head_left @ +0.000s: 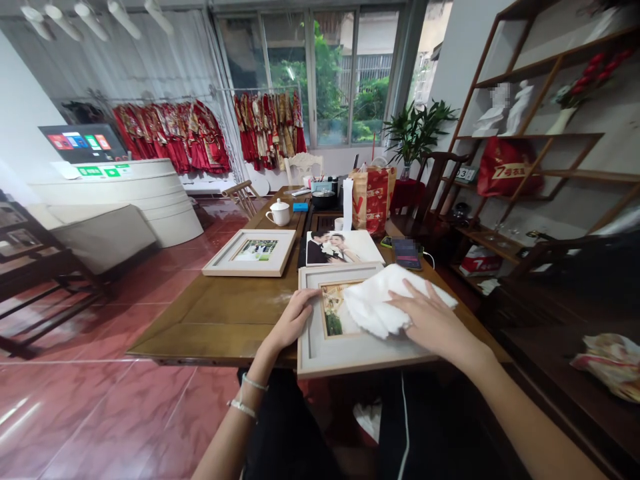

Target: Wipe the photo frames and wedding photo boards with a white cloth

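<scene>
A light-wood picture frame [310, 353] with a pale mat and a small photo lies at the table's near edge. My left hand [293, 323] is closed on its left side, the fingers bent at the rim. Over the frame's upper right lies a crumpled white cloth [373, 303], covering part of the photo. My right hand [435, 327] rests on this cloth with its fingers spread and stretched out. Just beyond is a photo print of two people [360, 250], lying flat. A second framed picture [245, 271] lies farther off to the left.
The wooden table [215, 320] also bears a lidded white mug [280, 212], a blue box [301, 207], a red-and-gold bag [373, 200] and a phone [406, 253] with a white cable. Dark wooden chairs stand at both sides. Shelves [530, 73] rise at the right.
</scene>
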`<control>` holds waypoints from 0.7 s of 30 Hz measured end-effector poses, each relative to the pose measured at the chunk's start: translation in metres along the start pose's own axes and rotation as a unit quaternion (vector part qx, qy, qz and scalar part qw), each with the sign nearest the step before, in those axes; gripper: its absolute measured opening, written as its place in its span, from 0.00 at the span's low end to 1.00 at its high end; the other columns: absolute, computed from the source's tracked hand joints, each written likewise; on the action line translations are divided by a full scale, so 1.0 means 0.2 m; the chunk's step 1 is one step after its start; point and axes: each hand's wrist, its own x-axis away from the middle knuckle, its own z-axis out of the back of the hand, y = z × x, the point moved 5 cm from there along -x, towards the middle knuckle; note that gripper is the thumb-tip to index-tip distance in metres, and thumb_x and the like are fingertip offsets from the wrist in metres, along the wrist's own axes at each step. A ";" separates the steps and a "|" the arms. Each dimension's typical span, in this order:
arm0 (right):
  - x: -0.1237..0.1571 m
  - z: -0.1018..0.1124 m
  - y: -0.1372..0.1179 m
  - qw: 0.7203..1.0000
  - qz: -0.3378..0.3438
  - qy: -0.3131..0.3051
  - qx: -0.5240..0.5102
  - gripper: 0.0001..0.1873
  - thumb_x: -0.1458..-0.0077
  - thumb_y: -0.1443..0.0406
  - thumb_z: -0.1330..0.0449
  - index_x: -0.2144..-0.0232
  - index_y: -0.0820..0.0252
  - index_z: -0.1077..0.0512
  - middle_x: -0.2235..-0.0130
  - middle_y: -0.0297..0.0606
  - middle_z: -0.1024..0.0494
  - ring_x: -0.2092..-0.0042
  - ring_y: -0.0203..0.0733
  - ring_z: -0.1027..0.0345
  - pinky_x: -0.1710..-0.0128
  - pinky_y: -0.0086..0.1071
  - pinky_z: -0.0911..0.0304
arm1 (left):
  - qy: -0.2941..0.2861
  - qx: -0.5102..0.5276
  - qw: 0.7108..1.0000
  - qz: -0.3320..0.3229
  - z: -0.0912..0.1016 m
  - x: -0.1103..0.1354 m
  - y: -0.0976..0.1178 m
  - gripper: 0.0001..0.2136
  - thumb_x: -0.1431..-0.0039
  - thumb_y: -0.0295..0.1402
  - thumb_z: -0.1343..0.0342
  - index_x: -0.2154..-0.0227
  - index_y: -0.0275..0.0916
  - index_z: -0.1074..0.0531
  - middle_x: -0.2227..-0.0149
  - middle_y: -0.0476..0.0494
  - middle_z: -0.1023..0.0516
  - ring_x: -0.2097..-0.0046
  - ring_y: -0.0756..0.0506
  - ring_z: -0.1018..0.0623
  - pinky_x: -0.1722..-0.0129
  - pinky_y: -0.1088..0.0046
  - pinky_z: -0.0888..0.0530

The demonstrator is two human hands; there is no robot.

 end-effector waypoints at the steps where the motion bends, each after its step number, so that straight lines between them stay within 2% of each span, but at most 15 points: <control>1: -0.04 0.00 0.02 0.999 -0.025 0.017 0.022 0.34 0.60 0.75 0.50 0.47 0.61 0.33 0.42 0.41 0.35 0.36 0.57 0.60 0.39 0.57 0.71 | 0.000 -0.001 1.000 0.003 0.00 0.00 -0.01 0.17 0.38 0.29 0.58 0.48 0.38 0.36 0.48 0.39 0.32 0.45 0.42 0.36 0.41 0.60 0.43; 3: -0.10 -0.01 0.01 0.997 -0.050 0.040 0.043 0.34 0.58 0.73 0.49 0.45 0.64 0.35 0.41 0.44 0.36 0.36 0.61 0.59 0.40 0.59 0.68 | 0.001 -0.004 1.000 0.009 0.00 0.00 -0.02 0.18 0.37 0.31 0.58 0.46 0.39 0.37 0.45 0.39 0.35 0.42 0.42 0.39 0.40 0.60 0.46; 5: -0.15 -0.05 -0.05 0.998 -0.033 0.045 0.031 0.35 0.58 0.73 0.49 0.43 0.65 0.38 0.40 0.45 0.39 0.36 0.60 0.59 0.39 0.57 0.69 | 0.003 -0.006 1.000 0.017 -0.01 0.01 -0.03 0.19 0.36 0.34 0.59 0.43 0.41 0.40 0.41 0.41 0.38 0.39 0.43 0.42 0.38 0.60 0.49; 9: -0.15 -0.11 -0.25 0.996 0.062 0.008 -0.069 0.38 0.62 0.74 0.50 0.43 0.63 0.38 0.39 0.37 0.39 0.35 0.51 0.61 0.37 0.50 0.72 | 0.010 0.004 0.999 0.031 -0.01 0.01 -0.05 0.22 0.35 0.40 0.62 0.40 0.42 0.45 0.36 0.43 0.45 0.35 0.44 0.48 0.36 0.62 0.54; 12: -0.08 -0.09 -0.39 0.972 0.159 -0.053 -0.165 0.38 0.62 0.74 0.50 0.44 0.59 0.36 0.40 0.32 0.37 0.35 0.44 0.58 0.36 0.45 0.68 | 0.024 0.025 0.999 0.031 -0.01 0.01 -0.05 0.23 0.35 0.42 0.63 0.39 0.42 0.47 0.35 0.43 0.48 0.35 0.44 0.49 0.36 0.63 0.53; 14: -0.01 -0.05 -0.42 0.951 0.213 -0.089 -0.203 0.37 0.62 0.75 0.50 0.45 0.57 0.36 0.42 0.31 0.35 0.36 0.42 0.56 0.36 0.43 0.66 | 0.033 0.037 0.998 0.026 -0.01 0.01 -0.06 0.22 0.34 0.41 0.64 0.39 0.43 0.47 0.36 0.43 0.47 0.36 0.44 0.47 0.36 0.63 0.52; 17: 0.11 0.01 -0.38 0.934 0.241 -0.140 -0.222 0.36 0.60 0.76 0.51 0.46 0.53 0.34 0.43 0.29 0.34 0.37 0.41 0.52 0.37 0.40 0.61 | 0.033 0.044 0.998 0.025 -0.01 0.01 -0.06 0.21 0.35 0.39 0.62 0.41 0.42 0.44 0.38 0.42 0.42 0.37 0.44 0.44 0.37 0.62 0.50; 19: 0.17 0.04 -0.28 0.945 0.199 -0.161 -0.204 0.35 0.58 0.75 0.51 0.46 0.50 0.34 0.42 0.28 0.35 0.38 0.42 0.50 0.38 0.40 0.56 | 0.022 0.039 0.999 0.028 -0.01 0.01 -0.06 0.21 0.36 0.36 0.57 0.41 0.42 0.43 0.39 0.42 0.41 0.37 0.44 0.44 0.37 0.61 0.50; 21: 0.19 0.05 -0.16 0.968 0.116 -0.154 -0.158 0.35 0.58 0.75 0.51 0.46 0.49 0.34 0.41 0.30 0.36 0.38 0.46 0.48 0.40 0.42 0.52 | 0.013 0.034 0.999 0.029 -0.01 0.01 -0.06 0.22 0.38 0.33 0.54 0.41 0.43 0.44 0.38 0.42 0.42 0.37 0.44 0.45 0.37 0.61 0.51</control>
